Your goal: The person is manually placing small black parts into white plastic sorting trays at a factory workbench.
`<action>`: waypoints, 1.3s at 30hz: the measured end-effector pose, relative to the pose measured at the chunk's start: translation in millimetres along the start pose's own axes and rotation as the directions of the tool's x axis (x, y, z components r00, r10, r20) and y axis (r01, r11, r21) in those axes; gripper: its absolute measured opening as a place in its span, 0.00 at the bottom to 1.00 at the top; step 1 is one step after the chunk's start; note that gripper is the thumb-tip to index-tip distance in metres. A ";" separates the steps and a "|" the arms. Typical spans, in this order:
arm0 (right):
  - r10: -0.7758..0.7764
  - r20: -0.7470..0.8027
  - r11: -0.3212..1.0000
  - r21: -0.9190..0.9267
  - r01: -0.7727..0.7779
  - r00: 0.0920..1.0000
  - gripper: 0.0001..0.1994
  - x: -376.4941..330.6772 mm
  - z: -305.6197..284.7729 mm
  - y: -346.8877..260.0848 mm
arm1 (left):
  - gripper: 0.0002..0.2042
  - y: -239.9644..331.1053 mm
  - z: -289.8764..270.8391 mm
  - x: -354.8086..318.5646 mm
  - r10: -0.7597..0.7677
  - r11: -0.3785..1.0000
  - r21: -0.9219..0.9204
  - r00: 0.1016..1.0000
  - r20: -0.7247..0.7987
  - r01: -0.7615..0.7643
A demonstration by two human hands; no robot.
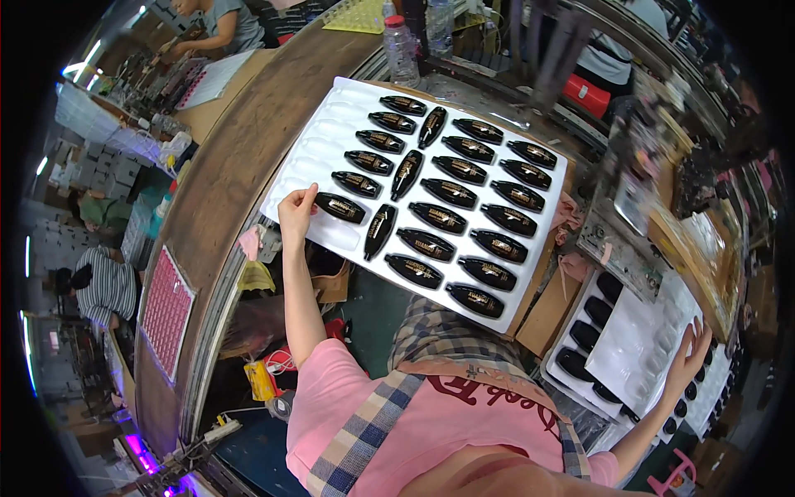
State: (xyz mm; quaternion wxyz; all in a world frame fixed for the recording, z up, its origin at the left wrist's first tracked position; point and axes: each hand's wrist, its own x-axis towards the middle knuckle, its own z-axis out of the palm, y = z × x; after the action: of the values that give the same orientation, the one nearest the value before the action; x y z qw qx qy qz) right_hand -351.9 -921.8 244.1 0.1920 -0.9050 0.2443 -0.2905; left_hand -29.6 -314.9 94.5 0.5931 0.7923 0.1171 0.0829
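A white moulded tray [352, 235] lies tilted in front of me, with glossy black oval pieces bearing gold print set in rows. My left hand [296, 214] reaches over its left part. The fingertips are drawn together at the left tip of one black oval piece [340, 208]. At the lower right, my right hand [687, 358] grips the edge of an empty-looking white plastic sheet [633, 352], moulded with hollows. That sheet partly covers a second white tray [553, 366] with more black pieces. Some of the right fingers are hidden behind the sheet's edge.
A curved brown worktable [240, 132] runs along the left, carrying a red patterned panel [168, 311]. A clear jar with a red lid [401, 51] stands behind the tray. Machine framing with a wooden frame [691, 248] rises at right. Other people work at the far left.
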 end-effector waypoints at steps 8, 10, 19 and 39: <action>0.023 0.127 0.750 -0.658 0.067 0.992 0.22 -53.3 61.2 62.9 | 0.14 -37.5 24.6 19.1 0.464 0.801 0.464 0.881 -0.085 -0.377; 0.150 0.109 0.777 -0.627 -0.050 0.983 0.23 -49.7 67.0 60.9 | 0.17 -2.9 31.7 3.1 0.496 0.776 0.489 0.864 -0.084 -0.398; 0.163 0.066 0.797 -0.598 -0.092 0.984 0.23 -51.9 55.8 41.4 | 0.05 126.4 137.4 -148.2 0.694 0.715 -0.086 0.720 -0.031 -0.693; 0.204 -0.499 0.590 -0.623 -0.513 0.842 0.28 2.4 -64.8 166.5 | 0.21 171.6 280.2 -315.4 0.596 0.251 -0.609 -0.375 0.710 -0.753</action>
State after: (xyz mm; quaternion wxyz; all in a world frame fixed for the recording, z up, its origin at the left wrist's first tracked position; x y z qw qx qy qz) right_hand -445.4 -1070.8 212.8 -0.1845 -0.7597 0.5528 -0.2884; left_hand -241.3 -708.5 182.2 0.2894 0.5985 -0.7455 -0.0483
